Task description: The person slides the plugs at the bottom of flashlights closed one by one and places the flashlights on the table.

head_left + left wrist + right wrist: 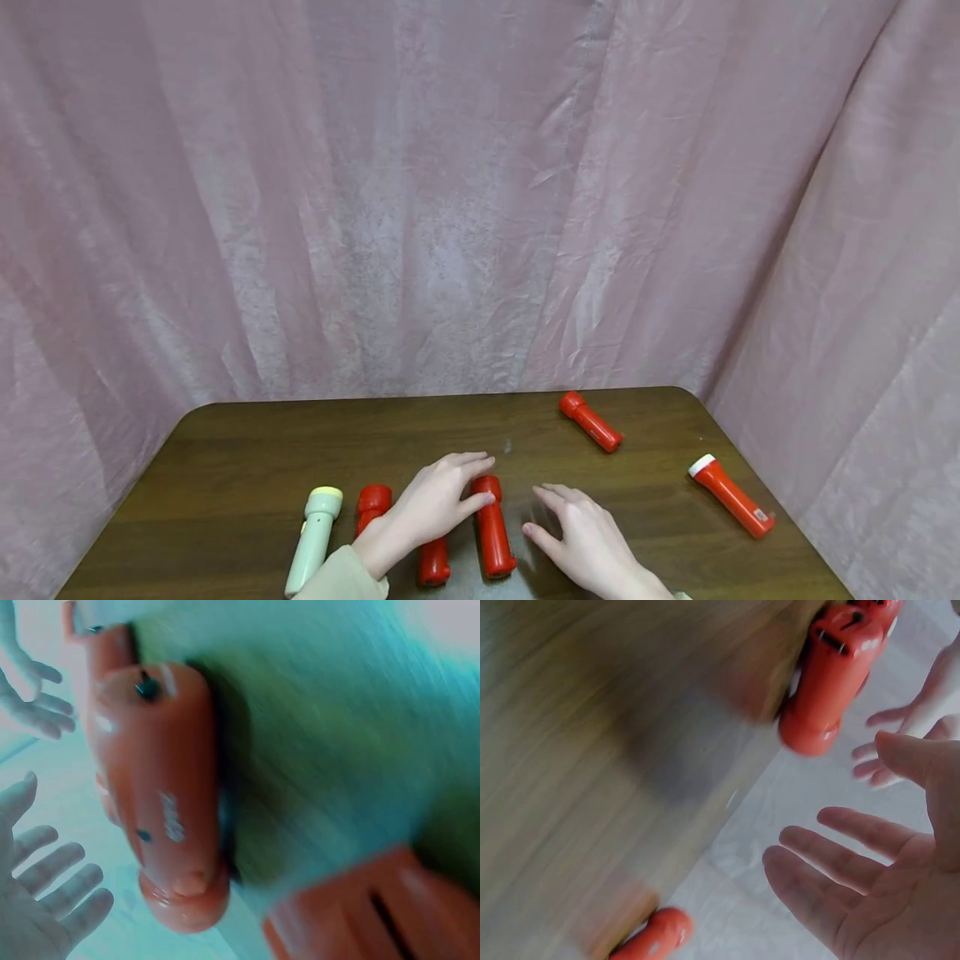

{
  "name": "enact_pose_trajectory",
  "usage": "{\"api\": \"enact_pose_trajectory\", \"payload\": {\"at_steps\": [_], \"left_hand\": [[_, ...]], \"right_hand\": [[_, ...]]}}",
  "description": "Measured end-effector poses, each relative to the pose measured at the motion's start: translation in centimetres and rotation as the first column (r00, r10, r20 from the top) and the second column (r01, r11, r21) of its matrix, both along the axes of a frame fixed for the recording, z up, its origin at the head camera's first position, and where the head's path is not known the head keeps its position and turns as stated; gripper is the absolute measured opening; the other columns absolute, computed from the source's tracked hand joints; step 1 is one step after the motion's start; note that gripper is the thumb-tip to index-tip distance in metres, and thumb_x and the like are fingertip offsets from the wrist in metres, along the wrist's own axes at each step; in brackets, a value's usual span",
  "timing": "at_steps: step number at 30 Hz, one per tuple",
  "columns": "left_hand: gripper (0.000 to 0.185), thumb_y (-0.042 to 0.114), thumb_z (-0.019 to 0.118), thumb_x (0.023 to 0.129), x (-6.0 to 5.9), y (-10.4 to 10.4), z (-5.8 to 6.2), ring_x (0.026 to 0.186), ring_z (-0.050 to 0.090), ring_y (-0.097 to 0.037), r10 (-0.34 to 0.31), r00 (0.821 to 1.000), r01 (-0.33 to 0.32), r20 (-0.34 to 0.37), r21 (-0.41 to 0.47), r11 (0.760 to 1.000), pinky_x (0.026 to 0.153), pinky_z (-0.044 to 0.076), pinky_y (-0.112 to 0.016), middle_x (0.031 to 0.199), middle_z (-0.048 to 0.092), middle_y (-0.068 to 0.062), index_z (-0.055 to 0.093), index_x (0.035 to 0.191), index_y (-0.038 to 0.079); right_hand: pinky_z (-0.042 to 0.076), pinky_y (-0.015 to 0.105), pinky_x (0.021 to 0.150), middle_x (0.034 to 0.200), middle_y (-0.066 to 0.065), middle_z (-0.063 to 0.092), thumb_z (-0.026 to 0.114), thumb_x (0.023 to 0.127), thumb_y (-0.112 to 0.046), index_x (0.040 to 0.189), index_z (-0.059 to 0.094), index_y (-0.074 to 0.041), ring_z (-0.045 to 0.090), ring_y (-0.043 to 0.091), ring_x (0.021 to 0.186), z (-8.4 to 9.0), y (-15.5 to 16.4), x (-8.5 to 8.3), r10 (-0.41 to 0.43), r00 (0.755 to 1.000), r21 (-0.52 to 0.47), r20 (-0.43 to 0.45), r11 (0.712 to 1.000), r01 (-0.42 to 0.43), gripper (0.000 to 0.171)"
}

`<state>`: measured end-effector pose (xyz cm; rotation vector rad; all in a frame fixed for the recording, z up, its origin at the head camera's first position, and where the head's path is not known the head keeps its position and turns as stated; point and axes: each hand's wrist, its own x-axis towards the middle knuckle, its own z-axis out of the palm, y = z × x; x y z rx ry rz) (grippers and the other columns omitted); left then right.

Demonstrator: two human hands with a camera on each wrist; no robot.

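Left hand [438, 500] touches the middle torch [492, 525], fingers slack; right hand [581, 533] spread, empty; two far-right torches ungathered.

No text can be read anywhere. The red flashlight [161, 802] just beside the left hand [438, 500] bears pale raised marks, too blurred to make out

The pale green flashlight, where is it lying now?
In the head view the pale green flashlight lies at the table's near left, just left of a red flashlight beside the left hand.
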<state>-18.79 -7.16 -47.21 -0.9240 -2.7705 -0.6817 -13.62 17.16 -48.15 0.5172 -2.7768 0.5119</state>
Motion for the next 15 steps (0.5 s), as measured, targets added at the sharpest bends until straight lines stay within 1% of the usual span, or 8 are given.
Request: {"api": "enact_pose_trajectory", "payload": {"at_steps": [3, 5, 11, 15], "left_hand": [[0.048, 0.034, 0.074, 0.099, 0.7, 0.3, 0.2, 0.134, 0.066, -0.028, 0.021, 1.0, -0.021, -0.003, 0.031, 0.999, 0.105, 0.059, -0.049, 0.147, 0.067, -0.008, 0.067, 0.142, 0.013], [0.049, 0.035, 0.074, 0.099, 1.2, 0.5, 0.4, 0.134, 0.065, -0.027, 0.031, 1.0, -0.031, -0.006, 0.05, 0.998, 0.105, 0.059, -0.049, 0.147, 0.067, -0.007, 0.066, 0.142, 0.014], [0.051, 0.038, 0.072, 0.1, 2.6, 1.2, 0.6, 0.137, 0.064, -0.026, 0.04, 0.999, -0.038, -0.013, 0.099, 0.994, 0.107, 0.058, -0.047, 0.15, 0.064, -0.004, 0.065, 0.144, 0.015], [0.051, 0.041, 0.07, 0.101, 3.5, 1.7, 0.6, 0.137, 0.063, -0.024, 0.037, 0.999, -0.035, -0.013, 0.122, 0.992, 0.108, 0.058, -0.046, 0.151, 0.064, -0.002, 0.064, 0.146, 0.017]], "right_hand": [[0.061, 0.051, 0.096, 0.133, 0.009, 0.075, 0.083, 0.089, -0.037, 0.129, 0.074, -0.011, 0.071, 0.03, 0.122, 0.1, 1.2, 0.0, -0.06, 0.998, -0.006, 0.003, 0.998, 0.06, 0.049], [0.061, 0.052, 0.097, 0.136, 0.008, 0.073, 0.083, 0.088, -0.037, 0.131, 0.074, -0.013, 0.07, 0.03, 0.125, 0.1, 2.1, 0.0, -0.096, 0.995, -0.007, -0.012, 0.995, 0.096, 0.05], [0.062, 0.056, 0.091, 0.14, 0.01, 0.071, 0.084, 0.087, -0.037, 0.133, 0.072, -0.011, 0.067, 0.035, 0.13, -0.1, 5.0, 0.1, -0.156, 0.985, 0.0, -0.076, 0.988, 0.157, 0.054], [0.062, 0.06, 0.087, 0.14, 0.015, 0.07, 0.085, 0.087, -0.039, 0.134, 0.072, -0.009, 0.066, 0.04, 0.13, -0.4, 7.2, 0.1, -0.188, 0.978, 0.033, -0.091, 0.981, 0.192, 0.057]]}}
